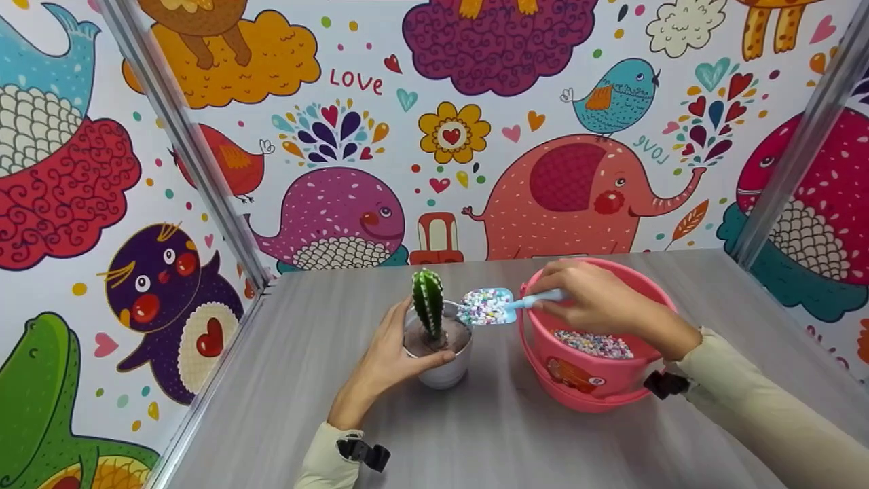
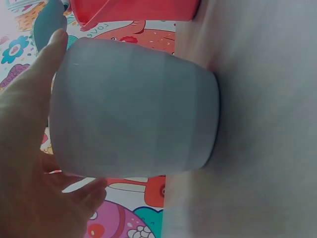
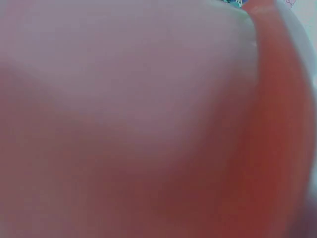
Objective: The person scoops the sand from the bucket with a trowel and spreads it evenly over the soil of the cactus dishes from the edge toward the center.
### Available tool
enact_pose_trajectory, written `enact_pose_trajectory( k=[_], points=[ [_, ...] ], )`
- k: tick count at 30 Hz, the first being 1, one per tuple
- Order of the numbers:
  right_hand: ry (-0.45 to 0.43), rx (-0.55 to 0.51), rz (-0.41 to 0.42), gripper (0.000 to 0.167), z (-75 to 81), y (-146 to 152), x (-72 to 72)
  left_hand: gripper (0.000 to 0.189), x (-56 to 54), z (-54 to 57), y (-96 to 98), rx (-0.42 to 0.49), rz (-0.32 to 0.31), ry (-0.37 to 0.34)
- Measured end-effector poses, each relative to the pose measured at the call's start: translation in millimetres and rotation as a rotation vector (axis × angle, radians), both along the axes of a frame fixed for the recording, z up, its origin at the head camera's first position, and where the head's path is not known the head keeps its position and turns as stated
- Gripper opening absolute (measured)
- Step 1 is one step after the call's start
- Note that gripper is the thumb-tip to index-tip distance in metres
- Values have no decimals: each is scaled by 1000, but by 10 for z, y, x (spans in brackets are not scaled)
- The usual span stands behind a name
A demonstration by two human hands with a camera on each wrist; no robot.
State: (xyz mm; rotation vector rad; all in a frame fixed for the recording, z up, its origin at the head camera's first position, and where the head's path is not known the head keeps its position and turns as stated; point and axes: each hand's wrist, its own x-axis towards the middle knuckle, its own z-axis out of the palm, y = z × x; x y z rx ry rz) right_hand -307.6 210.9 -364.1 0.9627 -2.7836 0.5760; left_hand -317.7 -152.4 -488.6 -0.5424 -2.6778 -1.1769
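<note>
My left hand [image 1: 387, 356] grips a small white plant pot [image 1: 441, 370], thumb across the near side of the rim. A green cactus [image 1: 428, 302] stands in brown soil in it. The left wrist view shows the pot's smooth side [image 2: 133, 109] with fingers around its top, its base on the table. My right hand [image 1: 601, 292] holds a light-blue scoop [image 1: 543, 297] by its handle. Multicoloured pebbles [image 1: 485, 305] heap its blade, which is level beside the pot's right rim. Blurred pink and red surfaces fill most of the right wrist view.
A pink bucket [image 1: 631, 384] stands right of the pot, beneath my right hand, with more pebbles [image 1: 594, 344] inside. The grey table [image 1: 285, 407] meets cartoon-printed walls [image 1: 366, 136] at the back and sides. Metal posts [image 1: 197, 142] stand at the corners.
</note>
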Motion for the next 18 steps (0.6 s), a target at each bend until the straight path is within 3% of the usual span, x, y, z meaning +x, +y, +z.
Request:
enact_pose_trajectory(
  k=[7, 18],
  points=[
    [42, 27, -41, 23, 25, -107, 8, 112, -5, -27, -14, 3, -11, -12],
    [64, 68, -88, 27, 49, -177, -2, 117, -28, -30, -49, 17, -42, -55]
  ],
)
